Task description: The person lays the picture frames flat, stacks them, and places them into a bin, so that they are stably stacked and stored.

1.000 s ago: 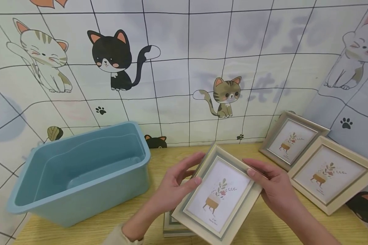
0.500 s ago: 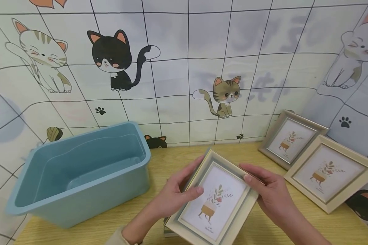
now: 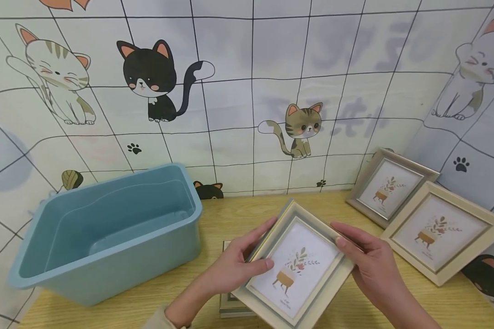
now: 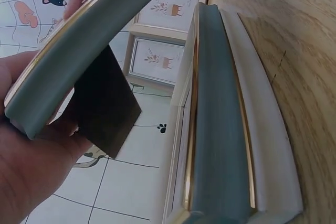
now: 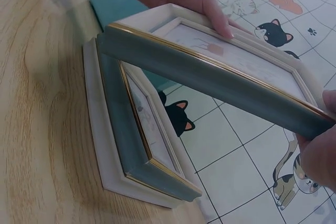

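A picture frame (image 3: 298, 278) with a cream and grey-green border and a printed potted plant is held tilted between both hands. My left hand (image 3: 236, 265) grips its left edge, thumb over the front. At the upper right edge, my right hand (image 3: 370, 260) pinches it with the thumb in front and fingers behind. A dark stand flap (image 4: 107, 103) sticks out from its back in the left wrist view. Below lies a stack of frames (image 3: 232, 310), mostly hidden in the head view; its cream, grey-green and gold edges show in the right wrist view.
A blue plastic tub (image 3: 140, 269) stands on the left of the wooden table (image 3: 234, 210). To the right, a brownish silver frame (image 3: 354, 196) and a larger cream frame (image 3: 432, 274) stand upright. A cat-print sheet (image 3: 230, 105) covers the wall behind.
The held frame dipped slightly toward the lower left, then came back to the right with both hands. Both hands keep their hold, and the other frames and tub stay put.
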`<state>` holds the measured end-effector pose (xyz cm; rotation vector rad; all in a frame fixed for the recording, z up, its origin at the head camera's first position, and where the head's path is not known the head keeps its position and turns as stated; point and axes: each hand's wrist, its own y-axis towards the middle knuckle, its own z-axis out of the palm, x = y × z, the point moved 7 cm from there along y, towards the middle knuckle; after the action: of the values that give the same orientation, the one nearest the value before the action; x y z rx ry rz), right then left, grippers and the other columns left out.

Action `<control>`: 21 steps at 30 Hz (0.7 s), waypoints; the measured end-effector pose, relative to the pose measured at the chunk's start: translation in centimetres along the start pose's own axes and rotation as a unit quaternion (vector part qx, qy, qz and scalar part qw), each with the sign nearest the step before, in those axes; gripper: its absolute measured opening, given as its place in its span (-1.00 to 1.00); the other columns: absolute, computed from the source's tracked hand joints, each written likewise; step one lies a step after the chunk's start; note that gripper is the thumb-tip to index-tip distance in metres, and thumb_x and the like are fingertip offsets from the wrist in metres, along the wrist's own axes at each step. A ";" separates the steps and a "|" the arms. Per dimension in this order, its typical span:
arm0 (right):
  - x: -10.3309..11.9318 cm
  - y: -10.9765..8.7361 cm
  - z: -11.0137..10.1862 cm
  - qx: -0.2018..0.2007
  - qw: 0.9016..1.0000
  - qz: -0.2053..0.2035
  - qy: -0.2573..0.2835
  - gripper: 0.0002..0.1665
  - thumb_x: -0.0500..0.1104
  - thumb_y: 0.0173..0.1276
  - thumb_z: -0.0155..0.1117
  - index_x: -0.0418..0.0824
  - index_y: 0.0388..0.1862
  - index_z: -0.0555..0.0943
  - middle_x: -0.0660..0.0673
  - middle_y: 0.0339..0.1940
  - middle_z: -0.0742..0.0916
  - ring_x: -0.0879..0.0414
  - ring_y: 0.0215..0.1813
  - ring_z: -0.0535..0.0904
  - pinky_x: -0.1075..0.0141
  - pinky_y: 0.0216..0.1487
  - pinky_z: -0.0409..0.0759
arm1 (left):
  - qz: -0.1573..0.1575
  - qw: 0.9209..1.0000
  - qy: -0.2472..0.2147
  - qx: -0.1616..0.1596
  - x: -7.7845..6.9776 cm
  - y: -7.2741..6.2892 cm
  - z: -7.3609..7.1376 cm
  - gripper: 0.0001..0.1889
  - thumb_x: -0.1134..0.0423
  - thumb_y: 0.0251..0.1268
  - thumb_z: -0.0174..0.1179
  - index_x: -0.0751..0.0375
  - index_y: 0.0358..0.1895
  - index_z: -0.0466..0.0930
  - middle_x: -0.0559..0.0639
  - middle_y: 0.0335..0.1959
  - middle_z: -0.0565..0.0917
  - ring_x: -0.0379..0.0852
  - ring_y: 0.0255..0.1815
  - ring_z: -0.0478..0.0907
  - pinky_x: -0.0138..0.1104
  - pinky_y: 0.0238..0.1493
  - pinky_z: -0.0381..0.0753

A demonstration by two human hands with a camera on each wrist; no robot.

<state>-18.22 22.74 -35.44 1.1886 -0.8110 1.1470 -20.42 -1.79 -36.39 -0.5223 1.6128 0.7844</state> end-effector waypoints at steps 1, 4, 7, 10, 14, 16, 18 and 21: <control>0.0 0.0 0.0 -0.001 1.000 -0.003 0.002 -0.54 -0.53 0.52 0.06 -0.22 0.21 0.71 -0.06 0.08 0.76 0.11 -0.02 0.72 0.25 -0.12 0.71 | -0.002 1.000 -0.002 -0.001 0.1 0.0 0.0 -0.18 0.41 0.46 0.20 -0.38 0.62 0.13 0.16 0.38 0.49 -0.01 0.09 0.66 -0.12 -0.07 0.72; -0.1 0.0 0.0 -0.007 1.000 -0.012 0.010 -0.54 -0.54 0.51 0.07 -0.24 0.20 0.71 -0.06 0.08 0.76 0.13 -0.02 0.72 0.26 -0.12 0.71 | -0.009 1.000 -0.006 -0.006 0.3 0.0 -0.1 -0.18 0.43 0.46 0.20 -0.39 0.61 0.15 0.17 0.37 0.49 -0.01 0.07 0.68 -0.10 -0.11 0.73; -0.2 0.1 0.1 -0.013 1.000 -0.017 0.016 -0.54 -0.55 0.50 0.08 -0.24 0.18 0.72 -0.06 0.06 0.76 0.14 -0.02 0.72 0.27 -0.12 0.71 | -0.014 1.000 -0.004 -0.011 0.5 -0.1 -0.3 -0.19 0.43 0.47 0.19 -0.37 0.62 0.15 0.20 0.34 0.51 -0.02 0.05 0.69 -0.12 -0.13 0.73; -0.3 0.1 -0.1 -0.027 0.999 -0.019 0.016 -0.54 -0.54 0.50 0.08 -0.24 0.18 0.73 -0.06 0.06 0.75 0.14 -0.02 0.72 0.28 -0.11 0.71 | -0.014 1.000 -0.009 -0.010 0.7 -0.1 -0.3 -0.20 0.44 0.47 0.19 -0.29 0.63 0.15 0.24 0.33 0.52 -0.03 0.04 0.69 -0.15 -0.11 0.73; -0.4 0.0 -0.5 -0.058 0.998 -0.016 0.031 -0.55 -0.53 0.51 0.08 -0.24 0.18 0.72 -0.06 0.08 0.74 0.15 0.01 0.70 0.29 -0.08 0.70 | -0.022 0.999 -0.009 -0.026 1.3 -0.4 -0.7 -0.24 0.44 0.47 0.19 -0.22 0.62 0.20 0.23 0.35 0.50 -0.02 0.05 0.67 -0.20 -0.06 0.71; -0.4 -0.1 -0.7 -0.077 0.996 -0.013 0.049 -0.57 -0.52 0.51 0.09 -0.24 0.18 0.72 -0.07 0.08 0.75 0.15 0.03 0.69 0.28 -0.06 0.69 | -0.031 0.998 -0.010 -0.049 1.7 -0.6 -1.2 -0.27 0.42 0.47 0.21 -0.20 0.60 0.26 0.22 0.36 0.51 -0.01 0.06 0.67 -0.22 -0.04 0.69; -0.5 -0.2 -0.6 -0.097 0.993 -0.012 0.072 -0.58 -0.52 0.50 0.11 -0.24 0.17 0.73 -0.07 0.08 0.76 0.15 0.06 0.70 0.27 -0.03 0.68 | -0.036 0.996 -0.016 -0.078 2.1 -0.8 -1.8 -0.31 0.41 0.46 0.22 -0.15 0.57 0.32 0.22 0.35 0.52 0.01 0.08 0.66 -0.22 -0.02 0.69; -0.6 -0.2 -0.4 -0.118 0.988 -0.019 0.098 -0.59 -0.53 0.49 0.12 -0.26 0.16 0.73 -0.09 0.06 0.77 0.13 0.05 0.71 0.25 -0.02 0.68 | -0.031 0.991 -0.031 -0.123 2.3 -1.1 -2.6 -0.37 0.38 0.43 0.27 -0.05 0.52 0.41 0.24 0.31 0.56 0.05 0.08 0.67 -0.18 -0.04 0.70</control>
<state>-18.17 22.95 -36.11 0.8763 -0.7462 1.0838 -21.87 -4.20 -38.72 -0.7125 1.4444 0.9495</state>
